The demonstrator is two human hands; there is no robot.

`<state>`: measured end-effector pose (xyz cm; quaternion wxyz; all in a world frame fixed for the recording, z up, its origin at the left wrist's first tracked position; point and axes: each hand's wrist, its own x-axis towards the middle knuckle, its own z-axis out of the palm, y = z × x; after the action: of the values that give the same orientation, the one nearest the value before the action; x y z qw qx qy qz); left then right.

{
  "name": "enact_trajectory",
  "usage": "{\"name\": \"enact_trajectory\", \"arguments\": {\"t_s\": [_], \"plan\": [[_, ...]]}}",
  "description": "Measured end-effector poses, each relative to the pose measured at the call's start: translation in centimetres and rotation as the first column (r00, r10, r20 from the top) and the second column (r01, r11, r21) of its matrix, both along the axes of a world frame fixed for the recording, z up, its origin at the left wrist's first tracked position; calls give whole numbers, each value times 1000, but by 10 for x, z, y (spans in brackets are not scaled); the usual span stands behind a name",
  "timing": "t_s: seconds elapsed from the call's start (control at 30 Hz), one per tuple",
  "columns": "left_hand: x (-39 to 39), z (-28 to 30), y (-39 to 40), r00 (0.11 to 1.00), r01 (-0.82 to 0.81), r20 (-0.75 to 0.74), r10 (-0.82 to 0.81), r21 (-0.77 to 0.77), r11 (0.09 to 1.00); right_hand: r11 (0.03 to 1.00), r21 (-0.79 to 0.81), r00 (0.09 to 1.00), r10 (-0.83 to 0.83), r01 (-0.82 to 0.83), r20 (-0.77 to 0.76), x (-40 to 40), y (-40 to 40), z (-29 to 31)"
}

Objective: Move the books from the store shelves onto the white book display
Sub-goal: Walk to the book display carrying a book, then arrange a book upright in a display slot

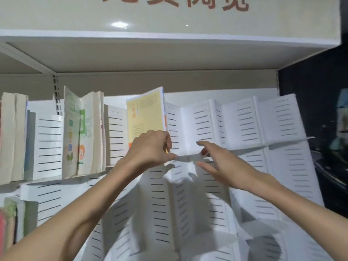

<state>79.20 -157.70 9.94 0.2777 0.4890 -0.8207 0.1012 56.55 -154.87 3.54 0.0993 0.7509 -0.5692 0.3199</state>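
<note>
On the white display (pixel 239 121), yellow-covered book (pixel 145 113) upright in left hand (pixel 148 149) grip; right hand (pixel 216 164) open, empty.

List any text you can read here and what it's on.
Header board: large red-brown characters, tops cut off by the frame; unreadable.
Yellow book, held by the left hand: orange title and small print, too blurred.
Green book: cover characters, too blurred.
Nothing reads clearly.
</note>
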Motion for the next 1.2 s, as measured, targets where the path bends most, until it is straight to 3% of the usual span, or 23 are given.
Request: {"name": "enact_trajectory", "arguments": {"t_s": [0.1, 0.23, 0.5, 0.63, 0.83, 1.03, 1.2], "plan": [[-21, -12, 20, 992, 124, 36, -125, 28, 992, 991, 40, 987, -121, 126, -104, -34, 52, -11], [-55, -34, 60, 954, 299, -50, -297, 47, 953, 926, 126, 924, -328, 356, -199, -78, 139, -24], [-166, -92, 169, 763, 645, -118, -635, 210, 735, 721, 139, 715, -607, 679, -346, -131, 360, -47], [-241, -90, 273, 581, 801, -119, -805, 259, 540, 555, 113, 554, -749, 824, -363, -160, 510, -53], [-336, -87, 467, 335, 923, -23, -942, 208, 324, 243, 134, 273, -915, 961, -296, -169, 742, -55], [-417, -107, 707, 99, 963, 4, -995, 250, 97, 32, 150, 73, -960, 988, -272, -168, 984, -70], [-466, -123, 883, -40, 959, -10, -999, 280, -42, -153, 215, -111, -974, 965, -198, -164, 1164, -73]]}}
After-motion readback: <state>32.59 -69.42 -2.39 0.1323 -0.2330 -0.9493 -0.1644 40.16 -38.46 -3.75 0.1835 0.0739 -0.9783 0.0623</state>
